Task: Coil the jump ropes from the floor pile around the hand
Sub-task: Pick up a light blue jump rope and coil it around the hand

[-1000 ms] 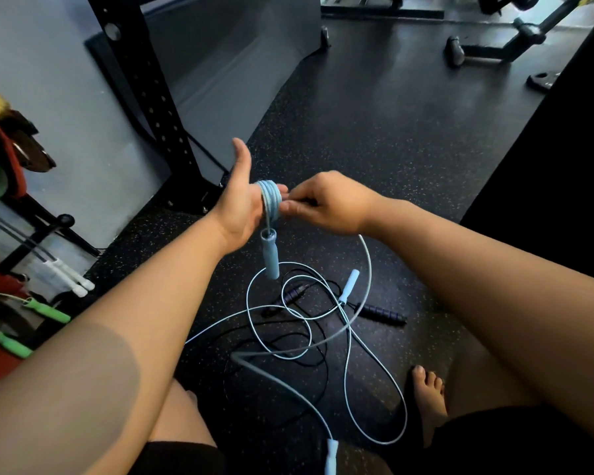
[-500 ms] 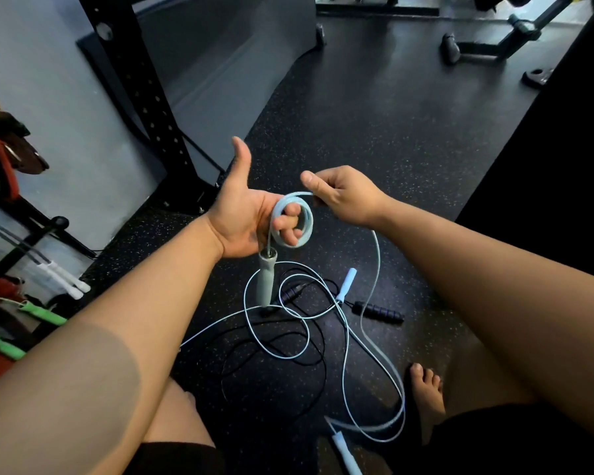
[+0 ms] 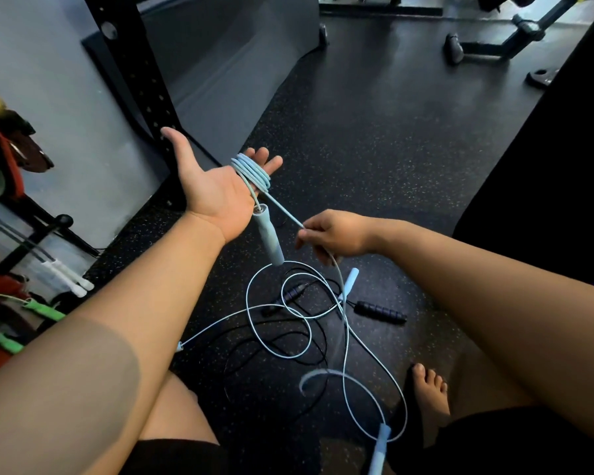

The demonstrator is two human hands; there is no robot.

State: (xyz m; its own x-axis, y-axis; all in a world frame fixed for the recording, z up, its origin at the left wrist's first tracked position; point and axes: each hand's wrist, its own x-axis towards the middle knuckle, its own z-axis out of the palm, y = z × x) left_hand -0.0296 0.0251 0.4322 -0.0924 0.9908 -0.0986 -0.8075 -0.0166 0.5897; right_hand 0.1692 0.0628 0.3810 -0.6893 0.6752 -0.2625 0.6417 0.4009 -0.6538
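- Clearly the winding step is under way: the left hand is held flat, palm up, fingers spread open and gripping nothing, with several turns of the light-blue jump rope looped around them.
- One handle of that rope hangs from the coil, just below the heel of the palm.
- The right hand has its fingers pinched shut on the free run of the same rope, near the coil, and the cord between them looks taut.
- The rest of that cord trails down to the pile on the floor, ending at a second blue handle near the lower edge of the view.
- By my judgement the next move calls for carrying the pinched cord over the left fingers for another turn, letting slack feed through so the floor loops do not snag.
- Count, as far as I can tell: two hands; one coil; three light-blue handles in sight, the third lying in the pile, so probably two blue ropes.
- One black rope with two dark handles, the clearer one to the right.
- At the left edge, white handles and green handles; their number is unclear.
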